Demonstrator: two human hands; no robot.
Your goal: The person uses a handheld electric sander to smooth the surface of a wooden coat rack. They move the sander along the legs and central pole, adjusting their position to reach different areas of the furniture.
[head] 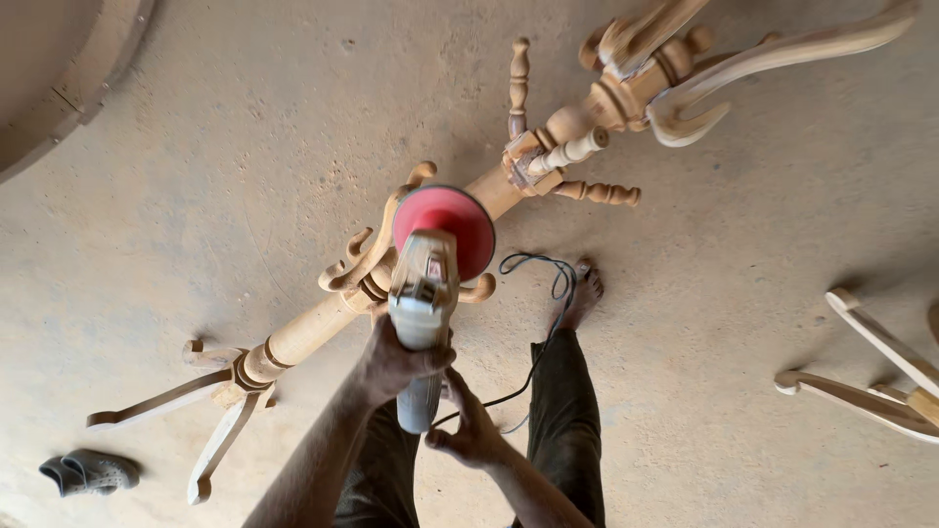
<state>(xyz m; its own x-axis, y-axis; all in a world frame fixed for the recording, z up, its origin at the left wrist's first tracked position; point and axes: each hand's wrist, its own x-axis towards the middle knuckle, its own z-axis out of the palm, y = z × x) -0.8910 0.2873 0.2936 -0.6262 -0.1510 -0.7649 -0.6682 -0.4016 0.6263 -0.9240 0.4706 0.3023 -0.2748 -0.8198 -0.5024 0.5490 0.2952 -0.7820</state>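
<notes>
1. Sander (426, 298) first — a handheld power tool with a grey-and-cream body, gripped in both hands above the middle of a long wooden stand.
2. Left hand (399, 360) is wrapped tight around the tool's body just behind the head, fingers curled over the top.
3. Right hand (469, 425) sits lower, closed around the tail end of the handle, thumb side toward the camera.
4. Long axis of the sander runs nearly straight away from the person — handle near the body, head pointing up the picture toward the stand.
5. At the far end sits the red sanding disc (445, 230), round, its back turned toward the camera, lying right over the stand's shaft; whether it actually touches the wood I cannot tell.
6. A black cord (543, 293) trails from the handle end, looping across the floor on the right past the person's bare foot (583, 293).
7. Under the tool, the wooden coat stand (313, 328) lies tilted on a diagonal — curved feet at lower left, carved hooks and turned pegs rising to upper right.
8. Curled hooks cluster just left of the disc.
9. Further out: a pair of dark shoes (88, 471) at lower left on the dusty concrete floor (245, 147), and pale curved wooden parts (871, 376) at the right edge.
</notes>
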